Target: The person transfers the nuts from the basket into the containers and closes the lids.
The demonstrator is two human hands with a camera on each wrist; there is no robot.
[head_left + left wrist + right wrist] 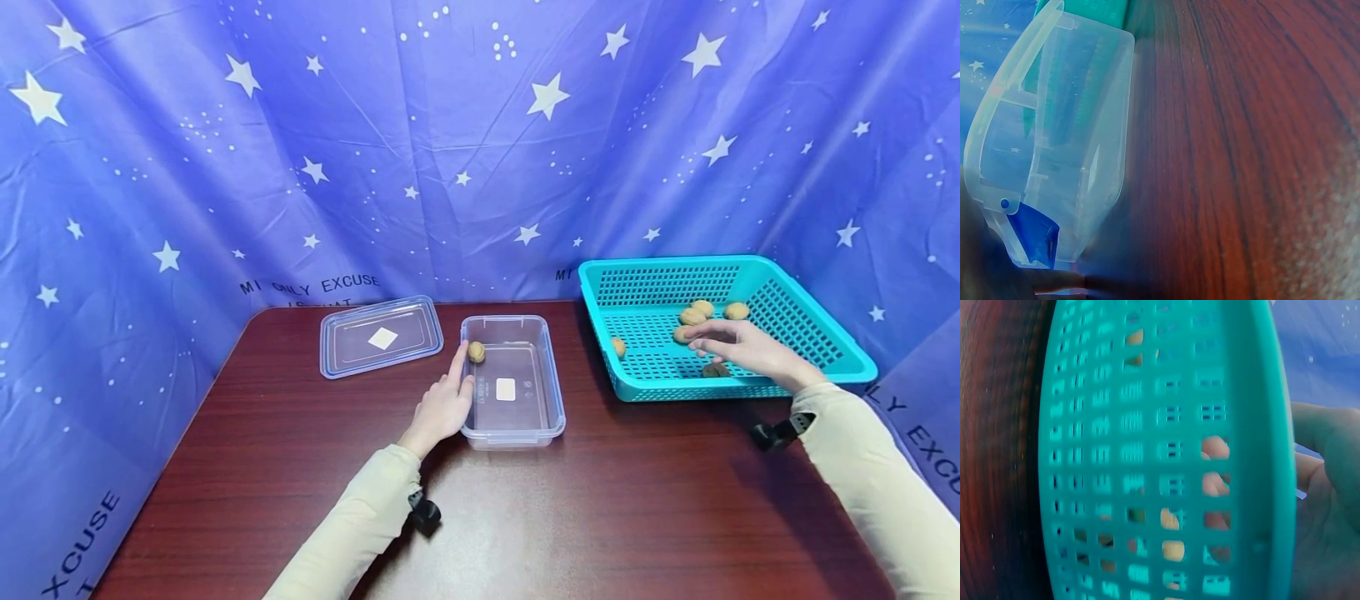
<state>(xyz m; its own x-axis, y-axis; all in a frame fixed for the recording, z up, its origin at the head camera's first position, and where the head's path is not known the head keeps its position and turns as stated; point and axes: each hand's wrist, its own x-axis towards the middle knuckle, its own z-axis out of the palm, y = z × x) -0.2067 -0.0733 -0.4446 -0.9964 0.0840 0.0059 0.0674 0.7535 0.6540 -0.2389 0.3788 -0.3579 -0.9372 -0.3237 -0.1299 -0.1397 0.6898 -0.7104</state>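
A clear plastic food container [513,437] stands uncovered on the table, with one walnut [476,352] in its far left corner. Along its left rim lies my left hand [441,407], index finger straight and touching the side. The left wrist view shows the container's wall [1085,156] and a blue clip [1036,237] close to the dark, blurred fingers. My right hand [750,348] reaches into a teal basket [817,333], fingertips at a walnut [682,334]. In the right wrist view the basket's slotted wall [1260,456] partly hides the right hand [1329,481].
A clear lid [352,358] with a white label lies left of the container. Several other walnuts [737,311] sit in the basket, and a darker one [716,370] lies near its front wall. A blue star-printed curtain [450,167] hangs behind the brown table [300,467].
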